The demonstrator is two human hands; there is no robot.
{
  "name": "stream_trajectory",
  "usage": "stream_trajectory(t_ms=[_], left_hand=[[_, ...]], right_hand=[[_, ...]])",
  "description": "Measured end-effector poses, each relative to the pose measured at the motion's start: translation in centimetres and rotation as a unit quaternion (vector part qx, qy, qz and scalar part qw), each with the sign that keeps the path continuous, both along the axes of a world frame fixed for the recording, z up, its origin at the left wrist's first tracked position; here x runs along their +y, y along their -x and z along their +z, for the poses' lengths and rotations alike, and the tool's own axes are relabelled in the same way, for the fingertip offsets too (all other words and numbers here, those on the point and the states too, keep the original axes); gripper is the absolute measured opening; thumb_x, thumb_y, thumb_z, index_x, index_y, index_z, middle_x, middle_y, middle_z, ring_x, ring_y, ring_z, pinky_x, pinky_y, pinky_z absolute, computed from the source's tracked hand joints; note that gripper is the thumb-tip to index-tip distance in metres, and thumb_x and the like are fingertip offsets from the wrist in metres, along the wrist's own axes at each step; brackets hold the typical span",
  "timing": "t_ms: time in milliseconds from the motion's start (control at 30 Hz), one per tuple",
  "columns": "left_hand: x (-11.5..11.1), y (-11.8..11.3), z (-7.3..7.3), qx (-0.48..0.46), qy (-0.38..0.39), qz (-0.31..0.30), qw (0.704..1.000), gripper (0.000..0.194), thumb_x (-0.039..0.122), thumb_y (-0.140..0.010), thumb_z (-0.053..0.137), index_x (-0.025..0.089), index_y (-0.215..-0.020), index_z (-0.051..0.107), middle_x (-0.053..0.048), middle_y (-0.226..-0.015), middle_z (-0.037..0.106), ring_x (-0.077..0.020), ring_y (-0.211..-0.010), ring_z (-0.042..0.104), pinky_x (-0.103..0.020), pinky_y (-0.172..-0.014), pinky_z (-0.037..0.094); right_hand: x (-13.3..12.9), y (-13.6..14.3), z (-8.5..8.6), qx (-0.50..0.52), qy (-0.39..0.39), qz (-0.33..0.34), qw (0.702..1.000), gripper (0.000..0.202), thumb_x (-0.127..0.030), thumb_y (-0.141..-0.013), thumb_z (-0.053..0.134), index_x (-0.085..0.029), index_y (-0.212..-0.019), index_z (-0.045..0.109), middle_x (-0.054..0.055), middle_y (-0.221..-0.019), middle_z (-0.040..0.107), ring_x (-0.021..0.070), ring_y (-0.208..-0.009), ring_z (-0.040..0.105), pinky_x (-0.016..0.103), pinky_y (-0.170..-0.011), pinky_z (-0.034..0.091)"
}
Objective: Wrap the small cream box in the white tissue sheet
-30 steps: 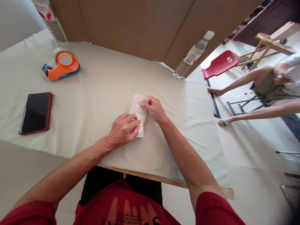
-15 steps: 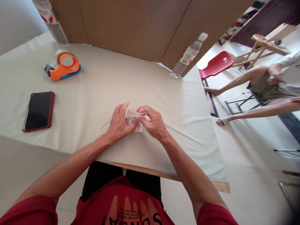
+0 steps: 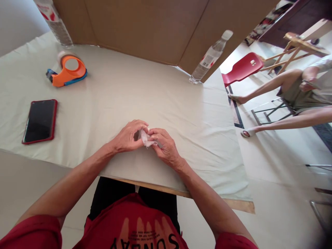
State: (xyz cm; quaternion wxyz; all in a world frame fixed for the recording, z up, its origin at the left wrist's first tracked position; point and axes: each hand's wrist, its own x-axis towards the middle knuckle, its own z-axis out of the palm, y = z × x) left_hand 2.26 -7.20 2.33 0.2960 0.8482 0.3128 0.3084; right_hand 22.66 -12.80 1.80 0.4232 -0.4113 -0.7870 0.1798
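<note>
A crumpled piece of clear plastic, perhaps a small bag, is held between my two hands just above the cloth-covered table. My left hand pinches its left side between thumb and fingers. On the other side, my right hand grips it with curled fingers, and the fingertips of both hands nearly meet. Whether anything is inside the plastic I cannot tell. To the left lie an orange and blue tape dispenser and a phone in a red case.
A brown cardboard panel stands along the back. Water bottles stand at its left and right. Beyond the table's right edge, a person sits near a red chair and a wooden stool.
My hands have come closer together and slightly lower. The plastic is now more bunched up, with less of it spread out between my fingers. The view has shifted slightly.
</note>
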Motion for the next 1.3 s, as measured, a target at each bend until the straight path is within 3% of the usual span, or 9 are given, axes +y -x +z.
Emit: stream_trajectory(t_ms=[133, 367, 533, 700, 800, 933, 1033, 1167, 1300], left_hand=[[-0.2, 0.5, 0.2, 0.011, -0.006, -0.046, 0.999, 0.039, 0.025, -0.077, 0.067, 0.020, -0.115, 0.059, -0.015, -0.130, 0.063, -0.0282, -0.126, 0.059, -0.043, -0.103, 0.049], [-0.6, -0.7, -0.3, -0.062, 0.066, 0.028, 0.996, 0.026, 0.030, -0.079, 0.069, 0.019, -0.102, 0.063, -0.008, -0.104, 0.071, -0.0167, -0.085, 0.066, -0.027, -0.073, 0.051], [-0.9, -1.0, 0.9, -0.067, 0.214, 0.115, 0.968, 0.022, 0.035, -0.078, 0.064, 0.018, -0.092, 0.065, 0.001, -0.074, 0.064, -0.0120, -0.062, 0.055, -0.023, -0.058, 0.044], [-0.6, -0.8, 1.5, 0.021, 0.141, 0.176, 0.974, 0.028, 0.044, -0.085, 0.055, 0.019, -0.077, 0.064, -0.001, -0.067, 0.058, -0.0179, -0.070, 0.055, -0.030, -0.065, 0.045], [0.0, -0.4, 1.5, -0.059, 0.225, 0.112, 0.966, 0.040, 0.053, -0.087, 0.055, 0.017, -0.100, 0.068, -0.008, -0.092, 0.070, -0.0238, -0.092, 0.065, -0.034, -0.078, 0.052], [0.6, -0.1, 0.9, -0.147, 0.355, 0.057, 0.922, 0.074, 0.039, -0.076, 0.072, 0.014, -0.141, 0.046, -0.014, -0.119, 0.070, -0.0277, -0.108, 0.068, -0.036, -0.085, 0.056], [0.8, -0.2, 0.3, -0.172, 0.369, 0.057, 0.911, 0.081, 0.032, -0.076, 0.072, 0.015, -0.147, 0.037, -0.016, -0.122, 0.068, -0.0275, -0.110, 0.069, -0.036, -0.085, 0.056], [0.9, -0.3, -0.1, -0.187, 0.374, 0.058, 0.906, 0.089, 0.031, -0.075, 0.073, 0.016, -0.151, 0.031, -0.015, -0.121, 0.067, -0.0262, -0.109, 0.069, -0.035, -0.085, 0.056], [0.7, -0.3, 0.0, -0.194, 0.383, 0.053, 0.902, 0.095, 0.032, -0.074, 0.076, 0.016, -0.154, 0.026, -0.015, -0.120, 0.066, -0.0266, -0.109, 0.068, -0.036, -0.087, 0.055]], right_hand=[[-0.1, 0.0, -0.4, 0.015, 0.005, 0.004, 1.000, 0.010, -0.022, -0.094, 0.055, -0.027, -0.093, 0.063, 0.009, -0.113, 0.071, 0.0229, -0.112, 0.066, 0.044, -0.096, 0.056], [0.0, -0.6, 1.1, 0.050, 0.060, 0.023, 0.997, 0.006, -0.026, -0.092, 0.063, -0.027, -0.099, 0.063, 0.009, -0.119, 0.071, 0.0231, -0.115, 0.067, 0.043, -0.100, 0.054], [0.8, -0.9, 1.9, 0.033, 0.153, 0.032, 0.987, 0.048, -0.036, -0.079, 0.078, -0.026, -0.122, 0.060, 0.010, -0.127, 0.069, 0.0263, -0.117, 0.066, 0.044, -0.102, 0.052], [2.3, -0.3, 0.5, 0.071, 0.237, -0.008, 0.969, 0.055, -0.041, -0.077, 0.078, -0.024, -0.127, 0.060, 0.009, -0.121, 0.071, 0.0246, -0.107, 0.067, 0.040, -0.096, 0.054], [3.7, -0.1, 0.0, 0.151, 0.318, -0.002, 0.936, 0.069, -0.049, -0.072, 0.081, -0.022, -0.130, 0.057, 0.009, -0.116, 0.071, 0.0234, -0.100, 0.069, 0.038, -0.088, 0.057], [4.9, -0.2, -0.2, 0.217, 0.385, 0.027, 0.897, 0.084, -0.055, -0.067, 0.084, -0.022, -0.137, 0.052, 0.009, -0.120, 0.070, 0.0245, -0.105, 0.069, 0.039, -0.090, 0.057], [4.9, -0.6, -0.1, 0.184, 0.321, -0.021, 0.929, 0.081, -0.059, -0.070, 0.080, -0.023, -0.138, 0.052, 0.011, -0.124, 0.069, 0.0249, -0.108, 0.067, 0.040, -0.092, 0.055], [3.9, -1.5, 0.6, 0.121, 0.164, -0.137, 0.969, 0.051, -0.053, -0.082, 0.070, -0.024, -0.124, 0.061, 0.009, -0.119, 0.070, 0.0217, -0.098, 0.066, 0.039, -0.088, 0.052], [3.0, -1.6, 0.6, 0.074, 0.140, -0.111, 0.981, 0.036, -0.048, -0.087, 0.067, -0.023, -0.113, 0.066, 0.009, -0.109, 0.073, 0.0219, -0.094, 0.067, 0.037, -0.082, 0.053]])
